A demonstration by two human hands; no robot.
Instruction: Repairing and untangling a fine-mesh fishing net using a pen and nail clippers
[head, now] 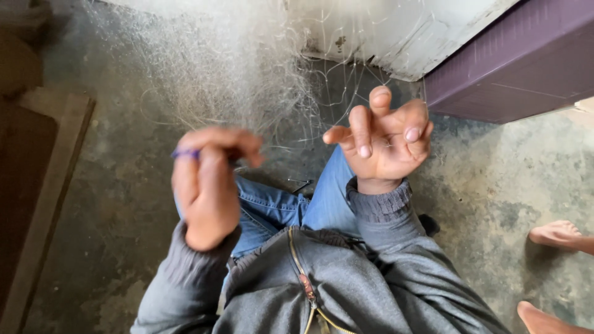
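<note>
Hands at a fishing net

Fishing net (235, 74) of fine pale mesh hangs across the upper centre of the frame. Left hand (207, 185), blurred, seems closed around a small purple tool (185, 153). Right hand (385, 139), centre right, pinches net strands between curled fingers. Two bare feet (557, 234) show at the lower right edge.

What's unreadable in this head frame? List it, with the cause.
- Left hand: motion-blurred; the small purple thing at its fingers cannot be identified.
- Fishing net: the strands are too fine to tell which ones the right hand grips.
- Small dark object on the jeans: too small to tell.
- Another person's bare feet: cut off by the right edge.
</note>
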